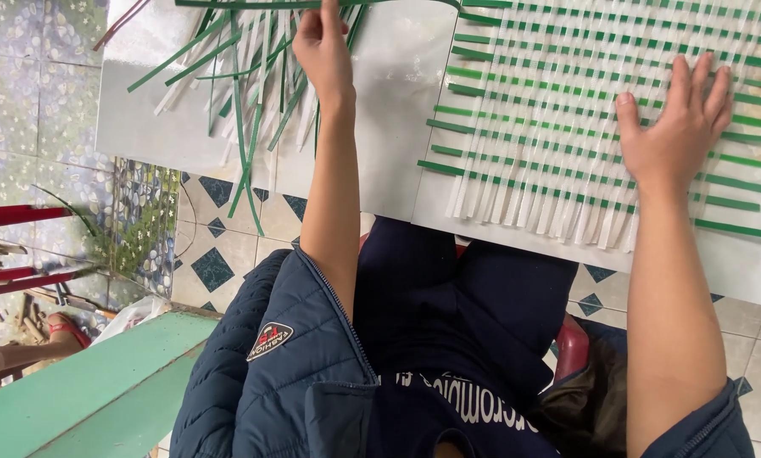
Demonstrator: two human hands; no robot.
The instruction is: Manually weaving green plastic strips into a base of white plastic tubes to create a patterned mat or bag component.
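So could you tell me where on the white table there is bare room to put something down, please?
The widest bare patch of the white table lies between the loose pile of strips under the left hand and the woven mat under the right hand. A narrow margin runs along the near edge below the mat. Pile and mat are crowded.

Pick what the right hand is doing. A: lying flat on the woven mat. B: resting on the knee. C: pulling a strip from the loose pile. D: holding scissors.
A: the right hand lies palm-down, fingers spread, on the green-and-white woven mat, while the left hand reaches into the loose strips.
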